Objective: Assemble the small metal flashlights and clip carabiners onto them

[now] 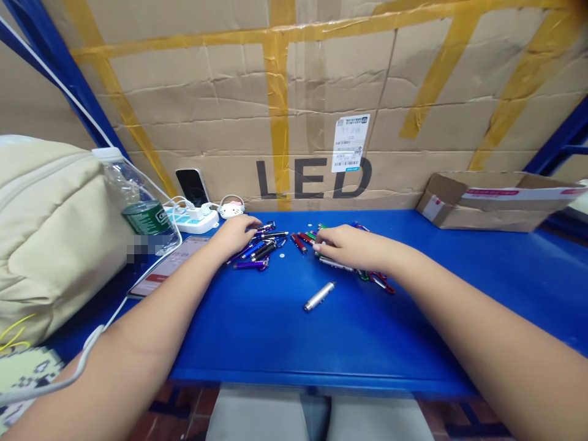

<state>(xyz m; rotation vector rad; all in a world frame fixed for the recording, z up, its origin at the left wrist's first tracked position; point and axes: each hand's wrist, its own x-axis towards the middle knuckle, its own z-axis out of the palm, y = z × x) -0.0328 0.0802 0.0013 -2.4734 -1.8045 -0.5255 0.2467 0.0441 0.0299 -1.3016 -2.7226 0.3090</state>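
Several small metal keychain flashlights in purple, blue, black, red and green lie in a pile [261, 250] on the blue table [285, 331]. My left hand [236, 234] rests on the left side of the pile, fingers curled over some of them. My right hand [349, 245] lies on the right part of the pile, fingers closed over a silver flashlight [337, 264] and coloured carabiner clips [379, 280]. One silver flashlight [320, 296] lies alone nearer to me, between my hands.
A cardboard wall marked LED [312, 177] stands behind the table. A power strip [195, 217], a phone [193, 187], a water bottle [138, 202] and a cream bag [50, 233] sit at the left. An open cardboard box [496, 202] is at the back right.
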